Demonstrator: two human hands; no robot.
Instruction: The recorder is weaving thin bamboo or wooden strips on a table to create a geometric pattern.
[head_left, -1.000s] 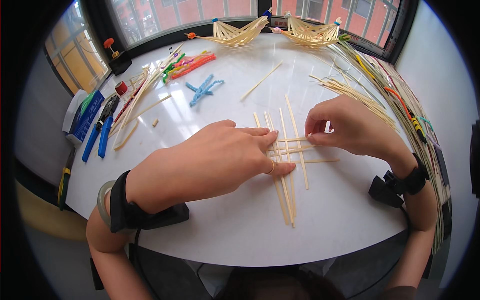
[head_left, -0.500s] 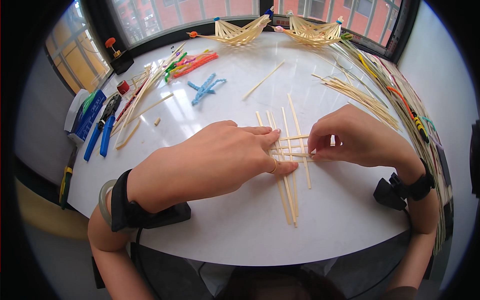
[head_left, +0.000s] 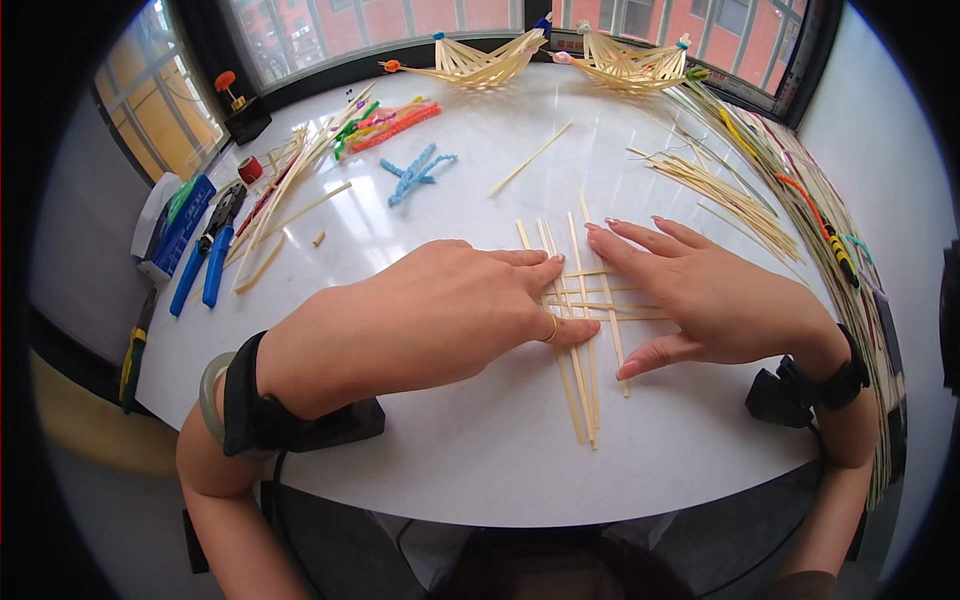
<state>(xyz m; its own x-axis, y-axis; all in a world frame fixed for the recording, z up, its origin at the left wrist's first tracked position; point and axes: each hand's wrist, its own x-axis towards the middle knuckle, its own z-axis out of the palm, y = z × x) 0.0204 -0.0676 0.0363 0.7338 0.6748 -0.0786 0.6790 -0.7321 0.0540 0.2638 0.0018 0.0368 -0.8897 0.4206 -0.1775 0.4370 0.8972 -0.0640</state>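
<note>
Several thin, pale bamboo strips (head_left: 583, 375) lie lengthwise on the white table, crossed by several shorter crosswise strips (head_left: 632, 291) in a loose lattice. My left hand (head_left: 440, 315) rests across the lattice's left side with fingers stretched out. Its thumb and index fingertip press on the lengthwise strips, and it hides the left ends of the crosswise ones. On the other side is my right hand (head_left: 725, 295), fingers spread wide. Its index fingertip and thumb tip lie by the rightmost lengthwise strip (head_left: 612, 310), while its palm covers the right ends of the crosswise strips.
Beyond the hands lie a single strip (head_left: 532, 158) and blue fuzzy stems (head_left: 415, 178). Blue-handled pliers (head_left: 214, 272) and a blue box (head_left: 177, 230) stand left. Loose strips (head_left: 715, 195) lie right; two woven pieces (head_left: 485, 65) sit by the window.
My right hand has gone from a pinch at the crosswise strips to spread fingers beside the rightmost lengthwise strip, which has shifted slightly toward me. The left hand keeps its place.
</note>
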